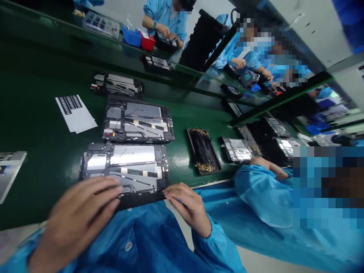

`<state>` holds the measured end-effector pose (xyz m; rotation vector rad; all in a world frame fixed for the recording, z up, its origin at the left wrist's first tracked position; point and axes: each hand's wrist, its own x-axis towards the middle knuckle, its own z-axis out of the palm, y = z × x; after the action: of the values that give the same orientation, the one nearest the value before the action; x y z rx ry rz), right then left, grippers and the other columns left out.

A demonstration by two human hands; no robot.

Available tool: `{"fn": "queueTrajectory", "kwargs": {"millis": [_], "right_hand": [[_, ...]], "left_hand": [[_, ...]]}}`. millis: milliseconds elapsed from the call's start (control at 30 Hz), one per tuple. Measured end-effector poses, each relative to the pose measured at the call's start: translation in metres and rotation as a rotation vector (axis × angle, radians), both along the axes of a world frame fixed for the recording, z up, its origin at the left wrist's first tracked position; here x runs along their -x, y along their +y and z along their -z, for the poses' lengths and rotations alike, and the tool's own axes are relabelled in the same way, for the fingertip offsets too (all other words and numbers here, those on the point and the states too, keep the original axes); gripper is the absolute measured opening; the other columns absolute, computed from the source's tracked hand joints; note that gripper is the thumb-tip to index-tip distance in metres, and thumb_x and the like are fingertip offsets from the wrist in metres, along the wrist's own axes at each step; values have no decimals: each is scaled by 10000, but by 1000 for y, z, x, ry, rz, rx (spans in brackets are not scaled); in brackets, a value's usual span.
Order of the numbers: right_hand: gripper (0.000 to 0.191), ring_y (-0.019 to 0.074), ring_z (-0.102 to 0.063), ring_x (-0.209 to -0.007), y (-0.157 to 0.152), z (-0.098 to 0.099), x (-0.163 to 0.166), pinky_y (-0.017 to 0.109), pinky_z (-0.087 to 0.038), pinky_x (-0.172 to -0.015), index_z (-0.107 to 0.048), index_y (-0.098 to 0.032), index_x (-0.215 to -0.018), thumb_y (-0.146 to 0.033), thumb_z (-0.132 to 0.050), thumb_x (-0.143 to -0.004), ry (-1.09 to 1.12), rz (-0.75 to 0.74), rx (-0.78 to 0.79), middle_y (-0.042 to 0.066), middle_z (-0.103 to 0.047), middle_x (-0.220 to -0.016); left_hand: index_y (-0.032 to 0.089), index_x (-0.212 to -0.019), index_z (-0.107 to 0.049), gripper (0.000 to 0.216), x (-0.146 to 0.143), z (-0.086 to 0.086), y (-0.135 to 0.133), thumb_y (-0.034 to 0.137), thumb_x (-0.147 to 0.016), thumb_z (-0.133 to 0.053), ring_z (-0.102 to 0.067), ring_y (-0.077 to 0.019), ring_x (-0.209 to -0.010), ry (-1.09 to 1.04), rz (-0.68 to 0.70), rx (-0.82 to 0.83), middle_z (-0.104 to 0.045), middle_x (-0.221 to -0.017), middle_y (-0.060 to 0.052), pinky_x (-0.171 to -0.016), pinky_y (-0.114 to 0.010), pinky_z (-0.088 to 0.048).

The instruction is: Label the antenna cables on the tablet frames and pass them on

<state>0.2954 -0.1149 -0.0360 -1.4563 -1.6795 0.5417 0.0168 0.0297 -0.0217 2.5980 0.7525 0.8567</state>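
Right in front of me on the green bench lies an open electronic device assembly (132, 155) with silver panels, black strips and thin cables in a black frame. My left hand (85, 212) is over its near left part, fingers stretched out and slightly blurred; whether they touch it I cannot tell. At the near right corner, my right hand (189, 204) has thumb and fingertips closed on the black edge of this assembly. Directly behind it lies a second, similar assembly (142, 110), and farther back a third one (119, 84).
White label sheets (75, 113) lie at the left. To the right is a black tray (212, 168) of black cables with gold ends. More assemblies (236, 148) lie beyond it, near a co-worker's blue sleeve (264, 193). Other people work behind the green rail (281, 98).
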Motion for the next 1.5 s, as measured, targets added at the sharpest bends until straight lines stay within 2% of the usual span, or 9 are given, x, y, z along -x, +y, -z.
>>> {"fn": "queueTrajectory", "kwargs": {"millis": [100, 167, 267, 767, 1200, 1367, 1500], "right_hand": [[209, 206, -652, -1026, 2, 9, -2, 369, -569, -870, -680, -216, -1090, -79, -599, -954, -80, 0, -44, 112, -682, -1214], [199, 212, -631, -1065, 3, 17, -3, 383, -559, -896, -678, -211, -1100, -93, -606, -957, -100, -7, -57, 116, -662, -1249], [223, 206, -630, -1069, 2, 26, -3, 372, -550, -890, -671, -208, -1133, -86, -613, -956, -80, -31, -65, 102, -679, -1188], [172, 203, -638, -974, 8, 36, 11, 377, -491, -801, -704, -233, -1098, -155, -646, -957, -131, 67, -114, 58, -709, -1066], [165, 191, -649, -966, 9, 39, 13, 364, -499, -804, -711, -238, -1083, -154, -640, -960, -181, 100, -119, 54, -720, -1055], [191, 195, -673, -1004, 9, 40, 12, 361, -543, -827, -677, -221, -1125, -166, -668, -943, -79, 103, -119, 75, -717, -1077], [167, 201, -689, -979, 9, 37, 12, 355, -566, -812, -679, -211, -1069, -140, -681, -917, -28, 134, -137, 85, -713, -1052]], "left_hand": [[201, -1193, -674, 245, -36, 12, -33, 187, -960, -600, -641, -224, -1165, 4, 145, -74, -714, -1191, -46, -1007, -390, -521], [157, -1102, -691, 173, -52, 18, -40, 141, -944, -620, -660, -234, -1113, -10, 160, -105, -730, -1126, -69, -975, -394, -523], [154, -1020, -698, 109, -63, 22, -40, 171, -958, -611, -673, -234, -1040, -4, 171, -120, -737, -1051, -64, -923, -390, -526], [160, -996, -689, 112, -66, 27, -38, 214, -968, -595, -652, -229, -955, 50, 182, -129, -720, -984, -56, -865, -388, -511], [175, -1094, -704, 179, -65, 31, -38, 244, -972, -593, -641, -253, -1010, 108, 175, -152, -713, -1058, -72, -890, -410, -487], [176, -1090, -713, 180, -68, 29, -37, 242, -971, -595, -645, -251, -1001, 110, 171, -176, -717, -1057, -72, -880, -404, -488], [184, -1094, -714, 175, -68, 28, -38, 234, -968, -603, -645, -255, -1017, 123, 164, -170, -723, -1070, -64, -894, -411, -492]]}}
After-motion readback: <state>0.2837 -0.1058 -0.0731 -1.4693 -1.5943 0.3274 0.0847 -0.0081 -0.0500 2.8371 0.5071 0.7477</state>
